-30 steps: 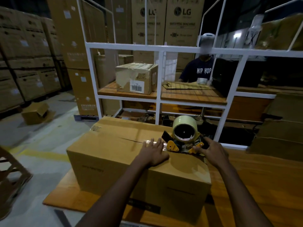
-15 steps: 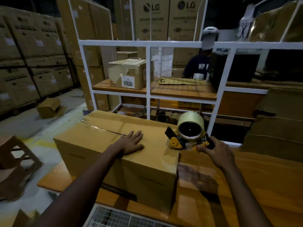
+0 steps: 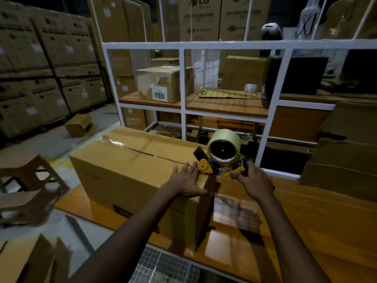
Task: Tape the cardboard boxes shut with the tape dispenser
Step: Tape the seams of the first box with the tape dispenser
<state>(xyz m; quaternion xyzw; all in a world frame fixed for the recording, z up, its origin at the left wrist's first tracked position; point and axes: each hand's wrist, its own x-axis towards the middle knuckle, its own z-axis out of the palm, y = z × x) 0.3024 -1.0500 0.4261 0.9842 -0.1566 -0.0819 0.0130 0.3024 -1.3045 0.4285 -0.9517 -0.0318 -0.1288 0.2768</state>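
Observation:
A large brown cardboard box [image 3: 130, 172] lies on the wooden table [image 3: 306, 221], its top flaps meeting along a dark centre seam with shiny tape at the far left end. My left hand [image 3: 188, 181] presses flat on the box's top at its right end, fingers spread. A yellow tape dispenser [image 3: 221, 158] with a pale roll stands at the box's right top edge. My right hand [image 3: 252, 180] grips its handle from behind.
A white metal shelf frame [image 3: 183, 82] stands just behind the table, holding a labelled carton [image 3: 158, 84] and flat cardboard. A person [image 3: 271, 31] is partly seen behind it. Stacked cartons line the left wall. A wooden stool [image 3: 26, 186] stands at the left.
My left hand slid right along the box top to its right end, beside the dispenser. The dispenser now sits at the box's right edge. My view shifted.

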